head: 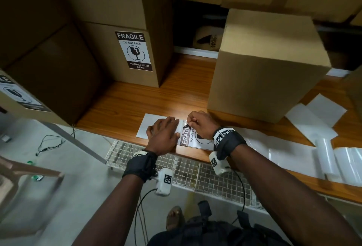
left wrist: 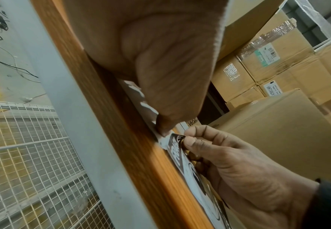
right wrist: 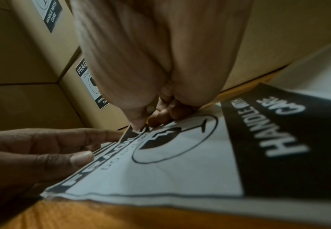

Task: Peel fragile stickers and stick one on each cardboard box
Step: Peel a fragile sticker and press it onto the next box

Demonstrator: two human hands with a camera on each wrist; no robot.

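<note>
A black-and-white fragile sticker [head: 189,138] lies on its white backing strip [head: 148,123] at the front edge of the wooden shelf [head: 137,100]. My left hand [head: 164,134] lies flat with straight fingers, pressing the backing down beside the sticker [right wrist: 180,167]. My right hand [head: 197,122] is curled, thumb and forefinger pinching the sticker's far corner [left wrist: 177,139], which is lifted a little off the backing. A plain cardboard box [head: 268,65] without a sticker stands just behind my right hand.
Stacked boxes [head: 133,53] at the left and back carry fragile stickers. The sticker roll [head: 344,159] and loose white backing sheets [head: 317,116] lie at the right on the shelf. A wire grid [head: 188,169] runs below the shelf edge, cables trail on the floor.
</note>
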